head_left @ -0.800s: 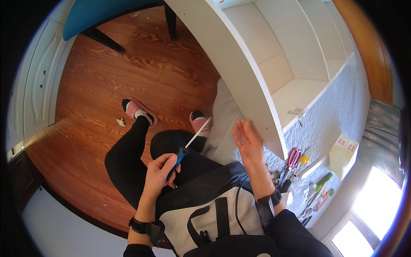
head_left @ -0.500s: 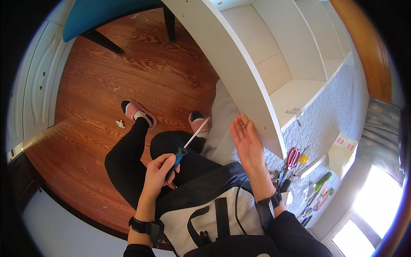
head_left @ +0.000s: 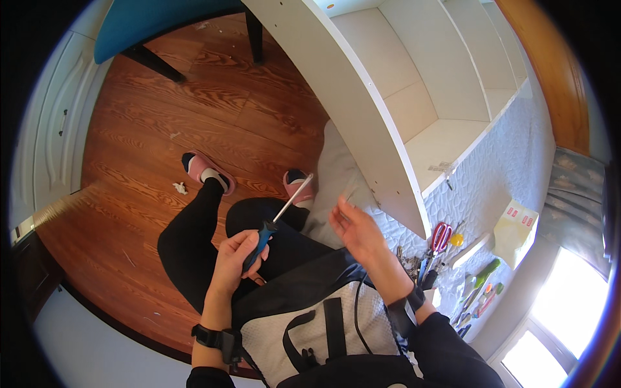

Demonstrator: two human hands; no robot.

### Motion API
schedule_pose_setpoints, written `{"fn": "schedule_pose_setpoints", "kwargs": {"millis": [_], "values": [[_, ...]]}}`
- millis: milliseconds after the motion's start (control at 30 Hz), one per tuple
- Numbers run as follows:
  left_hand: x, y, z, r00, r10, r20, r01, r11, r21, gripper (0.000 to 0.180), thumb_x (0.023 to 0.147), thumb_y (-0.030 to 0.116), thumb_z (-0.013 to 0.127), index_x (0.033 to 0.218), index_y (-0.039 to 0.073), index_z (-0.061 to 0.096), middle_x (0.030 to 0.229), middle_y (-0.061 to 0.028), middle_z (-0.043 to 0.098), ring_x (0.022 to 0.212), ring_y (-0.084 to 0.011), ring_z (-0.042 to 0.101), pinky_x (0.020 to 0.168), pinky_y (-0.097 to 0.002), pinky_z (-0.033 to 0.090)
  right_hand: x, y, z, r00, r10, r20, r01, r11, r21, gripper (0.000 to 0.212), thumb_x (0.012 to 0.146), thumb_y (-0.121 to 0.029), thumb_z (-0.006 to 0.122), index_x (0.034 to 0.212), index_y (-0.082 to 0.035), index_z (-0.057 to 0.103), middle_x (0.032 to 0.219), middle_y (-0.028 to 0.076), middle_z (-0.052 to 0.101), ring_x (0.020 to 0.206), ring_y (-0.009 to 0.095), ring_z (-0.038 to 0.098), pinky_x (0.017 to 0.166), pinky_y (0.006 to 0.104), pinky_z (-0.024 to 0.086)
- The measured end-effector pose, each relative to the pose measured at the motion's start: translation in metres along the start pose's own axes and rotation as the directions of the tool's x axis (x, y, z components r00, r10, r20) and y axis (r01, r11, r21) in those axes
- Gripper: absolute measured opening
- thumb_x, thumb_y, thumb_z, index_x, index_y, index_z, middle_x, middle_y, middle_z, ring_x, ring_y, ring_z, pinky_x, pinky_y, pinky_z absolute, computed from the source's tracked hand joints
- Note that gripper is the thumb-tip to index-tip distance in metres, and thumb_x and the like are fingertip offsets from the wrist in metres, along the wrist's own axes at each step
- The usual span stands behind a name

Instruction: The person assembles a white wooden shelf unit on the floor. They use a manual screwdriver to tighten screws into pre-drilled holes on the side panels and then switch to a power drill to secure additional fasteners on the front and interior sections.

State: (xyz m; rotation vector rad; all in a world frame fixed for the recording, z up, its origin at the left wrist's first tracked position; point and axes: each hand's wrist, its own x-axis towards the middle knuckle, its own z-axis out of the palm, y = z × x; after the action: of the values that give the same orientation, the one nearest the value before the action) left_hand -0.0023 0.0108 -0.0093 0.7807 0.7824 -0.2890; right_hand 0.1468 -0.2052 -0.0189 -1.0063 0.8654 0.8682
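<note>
My left hand (head_left: 231, 260) is wrapped round the blue handle of a screwdriver (head_left: 257, 247). Its long metal shaft slants up and away to the right, over my lap. To the right, my right hand (head_left: 357, 231) has its fingers curled together, pinching a small, thin screw (head_left: 351, 194) that is partly smeared. That hand is apart from the white shelf unit (head_left: 362, 103), in front of its near side panel. Small holes dot the panel near its end.
Red-handled scissors (head_left: 441, 237), a yellow round thing (head_left: 457, 240) and several tools lie on the pale quilted cover (head_left: 475, 194) at right. A white carton (head_left: 516, 226) stands there too. A blue-seated chair (head_left: 162, 26) is at far left, above the wood floor (head_left: 142, 174).
My right hand has drawn back to the left from the panel. Its flat, raised fingers have curled in around the small screw. The screwdriver has barely shifted.
</note>
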Motion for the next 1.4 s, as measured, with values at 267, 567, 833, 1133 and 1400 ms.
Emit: {"fn": "schedule_pose_setpoints", "kwargs": {"millis": [267, 567, 833, 1133, 1400], "values": [[0.021, -0.002, 0.046, 0.847, 0.457, 0.273, -0.486, 0.454, 0.747, 0.030, 0.081, 0.020, 0.072, 0.104, 0.004, 0.062, 0.082, -0.0100, 0.063, 0.067, -0.0268, 0.063, 0.060, -0.0334, 0.049, -0.083, -0.055, -0.082, 0.906, -0.384, 0.178, 0.188, -0.011, -0.982, 0.026, 0.087, -0.011, 0.065, 0.111, 0.000, 0.065, 0.105, 0.011, 0.067, 0.098, 0.017, 0.064, 0.087, 0.0302, 0.050], [0.056, 0.000, 0.051, 0.806, 0.457, 0.377, -0.549, 0.340, 0.763, 0.031, 0.080, 0.022, 0.073, 0.103, 0.004, 0.062, 0.084, -0.0112, 0.062, 0.072, -0.0298, 0.061, 0.065, -0.0339, 0.048, -0.058, -0.052, -0.070, 0.598, -0.771, 0.221, 0.281, -0.057, -0.958, 0.030, 0.079, -0.011, 0.073, 0.106, 0.001, 0.065, 0.092, 0.014, 0.069, 0.083, 0.026, 0.067, 0.077, 0.0339, 0.051], [0.069, -0.007, 0.040, 0.829, 0.398, 0.392, -0.552, 0.473, 0.687, 0.030, 0.081, 0.020, 0.072, 0.102, 0.002, 0.062, 0.087, -0.0121, 0.063, 0.073, -0.0297, 0.061, 0.066, -0.0334, 0.048, -0.039, -0.059, -0.055, 0.697, -0.692, 0.189, 0.293, 0.034, -0.956, 0.023, 0.081, -0.016, 0.073, 0.098, 0.000, 0.070, 0.094, 0.009, 0.071, 0.085, 0.016, 0.066, 0.076, 0.0277, 0.049], [0.056, 0.015, 0.036, 0.601, 0.571, 0.560, -0.680, -0.003, 0.733, 0.035, 0.075, 0.019, 0.073, 0.103, 0.004, 0.059, 0.084, -0.0083, 0.059, 0.074, -0.0251, 0.061, 0.059, -0.0329, 0.049, -0.056, -0.050, -0.024, 0.532, -0.811, 0.243, 0.369, -0.036, -0.929, 0.016, 0.079, -0.011, 0.075, 0.090, 0.001, 0.071, 0.084, 0.007, 0.071, 0.073, 0.013, 0.066, 0.069, 0.0257, 0.049], [0.016, 0.047, -0.008, 0.699, 0.579, 0.420, -0.545, 0.052, 0.837, 0.035, 0.073, 0.019, 0.075, 0.101, 0.004, 0.061, 0.078, -0.0086, 0.058, 0.067, -0.0264, 0.059, 0.055, -0.0343, 0.047, -0.051, -0.014, 0.033, 0.497, -0.762, 0.414, 0.487, -0.149, -0.860, 0.011, 0.078, -0.003, 0.075, 0.075, 0.005, 0.067, 0.054, 0.000, 0.055, 0.052, 0.002, 0.045, 0.045, 0.0237, 0.037]]}}
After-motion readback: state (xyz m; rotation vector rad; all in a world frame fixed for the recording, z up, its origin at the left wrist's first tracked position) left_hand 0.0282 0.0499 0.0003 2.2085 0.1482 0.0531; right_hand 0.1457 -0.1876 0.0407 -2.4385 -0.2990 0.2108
